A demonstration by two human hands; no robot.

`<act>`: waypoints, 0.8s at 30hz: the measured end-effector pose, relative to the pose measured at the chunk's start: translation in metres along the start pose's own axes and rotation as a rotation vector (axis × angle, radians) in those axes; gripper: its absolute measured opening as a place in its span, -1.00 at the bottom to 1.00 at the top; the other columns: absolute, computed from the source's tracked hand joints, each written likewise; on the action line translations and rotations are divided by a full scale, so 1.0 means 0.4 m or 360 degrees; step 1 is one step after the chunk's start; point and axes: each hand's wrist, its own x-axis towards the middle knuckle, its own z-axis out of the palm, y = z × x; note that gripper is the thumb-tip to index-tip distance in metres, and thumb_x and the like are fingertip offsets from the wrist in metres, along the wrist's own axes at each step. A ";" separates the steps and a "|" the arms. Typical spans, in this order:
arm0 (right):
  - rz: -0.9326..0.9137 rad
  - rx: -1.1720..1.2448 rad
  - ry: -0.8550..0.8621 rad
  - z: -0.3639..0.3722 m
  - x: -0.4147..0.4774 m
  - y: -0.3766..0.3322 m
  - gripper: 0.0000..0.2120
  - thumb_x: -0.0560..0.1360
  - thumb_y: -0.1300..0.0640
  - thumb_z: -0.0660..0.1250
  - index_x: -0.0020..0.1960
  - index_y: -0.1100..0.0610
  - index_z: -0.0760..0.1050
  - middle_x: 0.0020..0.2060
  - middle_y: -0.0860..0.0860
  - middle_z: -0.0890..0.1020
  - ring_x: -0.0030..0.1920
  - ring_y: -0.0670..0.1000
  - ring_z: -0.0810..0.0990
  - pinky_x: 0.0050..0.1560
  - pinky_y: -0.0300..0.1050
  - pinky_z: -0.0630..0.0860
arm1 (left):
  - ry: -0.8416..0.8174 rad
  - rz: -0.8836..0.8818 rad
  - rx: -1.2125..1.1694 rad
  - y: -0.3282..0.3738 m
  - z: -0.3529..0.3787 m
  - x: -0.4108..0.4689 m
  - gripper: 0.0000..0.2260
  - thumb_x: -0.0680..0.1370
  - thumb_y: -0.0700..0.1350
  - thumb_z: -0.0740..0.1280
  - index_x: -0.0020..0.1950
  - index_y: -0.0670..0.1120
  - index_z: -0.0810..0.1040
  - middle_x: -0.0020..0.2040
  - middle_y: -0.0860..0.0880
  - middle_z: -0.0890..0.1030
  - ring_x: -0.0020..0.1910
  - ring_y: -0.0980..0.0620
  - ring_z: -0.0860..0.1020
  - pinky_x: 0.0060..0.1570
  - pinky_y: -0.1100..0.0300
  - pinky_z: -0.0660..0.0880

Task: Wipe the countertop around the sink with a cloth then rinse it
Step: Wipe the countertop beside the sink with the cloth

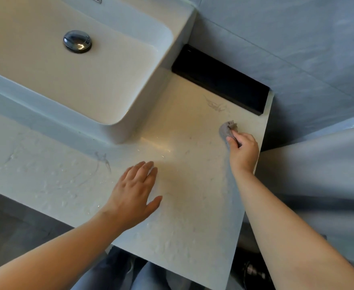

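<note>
My right hand [244, 152] pinches the small grey cloth [227, 129], bunched near the worktop's [182, 185] right edge beside the sink [117, 130], my left hand [134, 193] spread empty; soft, light, likely damp, it seems best gripped bunched.

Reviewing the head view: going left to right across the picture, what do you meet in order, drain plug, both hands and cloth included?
Chrome drain plug in the white basin → left hand flat on the countertop → grey cloth → right hand gripping the cloth near the counter's right edge.
</note>
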 end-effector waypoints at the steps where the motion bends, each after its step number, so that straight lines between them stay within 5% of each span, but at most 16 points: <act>1: 0.0002 0.0023 -0.0002 0.005 -0.009 0.004 -0.73 0.48 0.18 0.38 0.17 0.17 0.59 0.02 0.07 0.59 0.05 0.10 0.54 0.04 -0.18 0.44 | -0.0025 -0.0008 0.0006 0.002 0.005 0.003 -0.36 0.49 0.25 0.07 0.30 -0.19 0.52 0.31 -0.15 0.51 0.28 -0.17 0.49 0.23 -0.09 0.41; 10: -0.0389 0.0125 -0.0206 -0.007 -0.244 0.004 -0.74 0.43 0.21 0.42 0.12 0.14 0.62 -0.02 0.01 0.60 -0.01 0.01 0.51 0.01 -0.11 0.47 | -0.0112 0.0005 0.0020 -0.003 0.016 0.003 -0.31 0.47 0.31 0.08 0.40 -0.15 0.42 0.42 -0.14 0.39 0.40 -0.19 0.34 0.34 -0.08 0.26; 14: -0.0318 0.0219 -0.0376 -0.023 -0.292 -0.017 -0.75 0.43 0.21 0.45 0.11 0.12 0.63 -0.04 -0.07 0.58 -0.01 0.00 0.52 0.00 -0.10 0.51 | -0.0136 -0.0016 0.0014 0.003 0.016 0.002 -0.29 0.46 0.33 0.08 0.40 -0.15 0.41 0.43 -0.15 0.38 0.40 -0.20 0.33 0.34 -0.09 0.24; 19: -0.0299 0.0163 -0.0115 -0.105 -0.161 0.005 -0.73 0.44 0.18 0.44 0.14 0.17 0.61 -0.02 0.00 0.58 0.00 0.00 0.50 0.02 -0.32 0.43 | -0.0151 -0.0048 0.0055 0.014 0.008 0.004 -0.26 0.44 0.36 0.06 0.39 -0.15 0.44 0.41 -0.14 0.41 0.38 -0.20 0.37 0.31 -0.03 0.21; 24: -0.0131 0.0011 -0.0094 -0.132 -0.023 0.100 -0.71 0.46 0.16 0.40 0.18 0.15 0.58 0.03 0.03 0.59 0.04 0.06 0.52 0.10 0.04 0.51 | -0.0187 -0.0130 0.0071 0.043 0.000 0.010 -0.16 0.39 0.41 -0.03 0.43 -0.16 0.37 0.46 -0.15 0.34 0.43 -0.19 0.30 0.36 -0.03 0.21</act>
